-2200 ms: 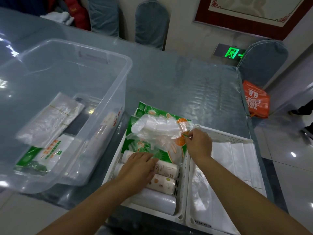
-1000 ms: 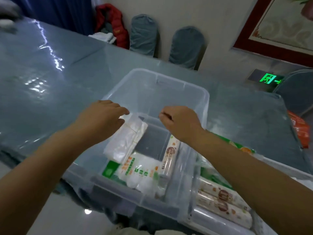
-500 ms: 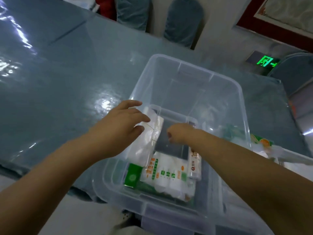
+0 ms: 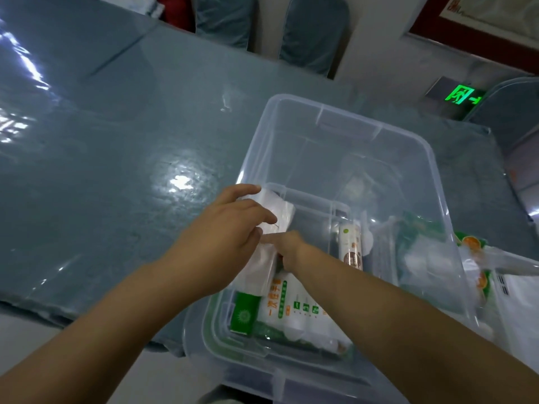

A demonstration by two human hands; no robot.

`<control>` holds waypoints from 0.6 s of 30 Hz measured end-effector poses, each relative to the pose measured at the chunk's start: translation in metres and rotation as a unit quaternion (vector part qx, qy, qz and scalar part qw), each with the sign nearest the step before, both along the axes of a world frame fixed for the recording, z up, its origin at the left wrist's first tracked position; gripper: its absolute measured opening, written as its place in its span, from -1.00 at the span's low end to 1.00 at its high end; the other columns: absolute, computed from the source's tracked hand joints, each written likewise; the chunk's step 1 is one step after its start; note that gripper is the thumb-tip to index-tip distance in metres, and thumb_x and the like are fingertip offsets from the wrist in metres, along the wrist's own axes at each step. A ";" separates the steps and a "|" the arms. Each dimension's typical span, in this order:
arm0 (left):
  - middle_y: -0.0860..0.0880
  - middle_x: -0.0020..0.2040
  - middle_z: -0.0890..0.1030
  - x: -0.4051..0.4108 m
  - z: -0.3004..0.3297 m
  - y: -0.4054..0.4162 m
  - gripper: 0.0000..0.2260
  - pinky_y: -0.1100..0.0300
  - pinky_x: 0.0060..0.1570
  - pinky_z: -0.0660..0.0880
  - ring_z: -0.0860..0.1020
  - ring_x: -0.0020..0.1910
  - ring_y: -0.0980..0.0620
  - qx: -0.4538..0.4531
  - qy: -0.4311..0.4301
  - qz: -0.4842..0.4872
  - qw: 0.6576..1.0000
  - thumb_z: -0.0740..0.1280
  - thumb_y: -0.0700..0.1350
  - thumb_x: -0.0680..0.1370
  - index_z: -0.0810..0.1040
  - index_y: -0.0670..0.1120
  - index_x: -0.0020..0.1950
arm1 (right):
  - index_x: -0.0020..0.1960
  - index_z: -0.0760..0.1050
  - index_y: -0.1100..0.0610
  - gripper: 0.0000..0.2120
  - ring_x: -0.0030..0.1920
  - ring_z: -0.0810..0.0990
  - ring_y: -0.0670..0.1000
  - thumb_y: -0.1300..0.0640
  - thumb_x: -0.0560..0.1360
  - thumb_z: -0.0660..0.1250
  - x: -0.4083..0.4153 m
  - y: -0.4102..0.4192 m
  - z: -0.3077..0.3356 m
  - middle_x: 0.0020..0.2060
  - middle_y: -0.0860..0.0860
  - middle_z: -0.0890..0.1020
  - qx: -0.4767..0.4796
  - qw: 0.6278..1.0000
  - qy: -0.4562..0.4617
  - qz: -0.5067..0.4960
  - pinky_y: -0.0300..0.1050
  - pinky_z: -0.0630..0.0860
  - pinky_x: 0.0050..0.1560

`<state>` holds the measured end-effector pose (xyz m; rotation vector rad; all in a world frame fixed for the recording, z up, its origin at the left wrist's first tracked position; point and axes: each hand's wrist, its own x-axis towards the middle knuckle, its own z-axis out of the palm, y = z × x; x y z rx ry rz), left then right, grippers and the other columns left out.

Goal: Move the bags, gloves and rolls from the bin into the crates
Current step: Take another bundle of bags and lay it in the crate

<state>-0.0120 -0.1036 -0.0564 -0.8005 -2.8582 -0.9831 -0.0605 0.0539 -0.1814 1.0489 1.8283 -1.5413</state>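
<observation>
Both hands are down in the clear bin (image 4: pixel 347 132), which sits on the blue-grey counter (image 4: pixel 116 141) near its front edge. The left hand (image 4: pixel 224 240) has a grip on a white bundle of bags (image 4: pixel 272 228), fingers wrapped over the top of it and thumb on the near side, so it's grasping that bundle. The bundle is tilted, its far end up against the bin's left wall.

The right hand (image 4: pixel 287 247) is mostly tucked behind the bundle and the left hand. One finger pokes out toward the left thumb, touching the bundle's side, but I can't tell if that hand is actually holding it or just resting there.

Stuff lying in the bin: a pack of gloves (image 4: pixel 287 309) with green print, flat on the bottom near the front wall, partly under the bundle's near end. A roll (image 4: pixel 350 246) with a brown label lies to the right of the right forearm, along the bin's right side.

Just right of the bin, seen partly through its wall, is a white crate (image 4: pixel 522 298) with green-and-orange packs (image 4: pixel 472 246) standing in it.

At the far edge there are blue chairs (image 4: pixel 313 33) against the wall and a green exit sign (image 4: pixel 460 95).
</observation>
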 end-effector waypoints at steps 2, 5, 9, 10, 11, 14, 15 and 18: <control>0.17 0.17 0.55 0.000 -0.002 0.000 -0.73 0.38 0.23 0.10 0.06 0.37 0.30 0.010 -0.001 0.001 1.000 0.18 -0.18 0.55 0.53 0.06 0.16 | 0.13 0.50 0.25 -0.54 -0.10 0.64 0.24 0.15 0.29 0.52 0.004 -0.002 -0.003 -0.05 0.22 0.65 -0.004 1.000 0.009 -0.021 0.18 0.60 -0.06; 0.18 0.14 0.55 0.000 -0.003 -0.001 -0.74 0.51 0.16 0.09 0.04 0.30 0.40 0.020 -0.003 -0.001 1.000 0.20 -0.20 0.54 0.54 0.07 0.14 | 0.19 0.47 0.25 -0.56 -0.03 0.62 0.25 0.06 0.39 0.43 0.006 -0.002 -0.007 0.00 0.22 0.64 -0.022 0.998 0.031 -0.059 0.20 0.55 0.09; 0.18 0.15 0.54 0.000 -0.004 0.000 -0.74 0.47 0.16 0.12 0.03 0.27 0.44 0.034 0.003 0.003 0.999 0.21 -0.21 0.54 0.55 0.06 0.12 | 0.20 0.45 0.28 -0.61 -0.02 0.61 0.23 0.12 0.44 0.38 0.005 0.002 -0.002 0.02 0.22 0.62 -0.002 0.997 0.047 -0.064 0.11 0.57 0.06; 0.17 0.15 0.54 0.001 -0.003 0.001 -0.74 0.49 0.15 0.09 0.02 0.26 0.46 0.035 0.004 0.003 0.999 0.21 -0.22 0.54 0.55 0.05 0.11 | 0.17 0.46 0.29 -0.64 -0.04 0.62 0.22 0.17 0.43 0.39 0.005 0.003 0.002 -0.01 0.22 0.62 0.004 0.997 0.047 -0.061 0.07 0.58 0.00; 0.16 0.15 0.53 0.001 -0.003 0.001 -0.74 0.53 0.14 0.08 0.01 0.25 0.47 0.034 0.005 0.004 0.999 0.21 -0.22 0.54 0.56 0.04 0.11 | 0.15 0.48 0.30 -0.66 -0.05 0.62 0.22 0.20 0.42 0.40 0.005 0.006 0.006 -0.02 0.21 0.62 0.004 0.997 0.046 -0.058 0.05 0.58 -0.03; 0.14 0.16 0.53 0.002 0.001 0.002 -0.75 0.43 0.19 0.14 0.03 0.25 0.45 0.030 0.013 0.013 0.999 0.22 -0.22 0.53 0.57 0.03 0.11 | 0.13 0.48 0.29 -0.68 -0.05 0.63 0.24 0.27 0.40 0.41 0.004 0.016 0.027 -0.01 0.22 0.63 -0.025 0.996 0.058 -0.064 0.14 0.58 -0.01; 0.12 0.17 0.53 0.002 0.003 0.002 -0.76 0.34 0.23 0.17 0.06 0.28 0.41 0.024 0.017 0.017 0.999 0.23 -0.21 0.53 0.57 0.03 0.11 | 0.14 0.48 0.30 -0.67 -0.05 0.63 0.25 0.29 0.39 0.41 0.003 0.022 0.034 0.00 0.24 0.63 -0.028 0.994 0.075 -0.073 0.18 0.58 0.00; 0.10 0.23 0.53 0.003 0.007 0.005 -0.76 0.12 0.36 0.09 0.13 0.42 0.19 -0.092 0.055 0.010 0.994 0.24 -0.09 0.53 0.53 0.04 0.18 | 0.07 0.49 0.33 -0.72 -0.14 0.62 0.20 0.32 0.39 0.43 0.009 0.045 0.060 -0.14 0.20 0.62 -0.007 0.987 0.143 -0.079 0.08 0.58 -0.08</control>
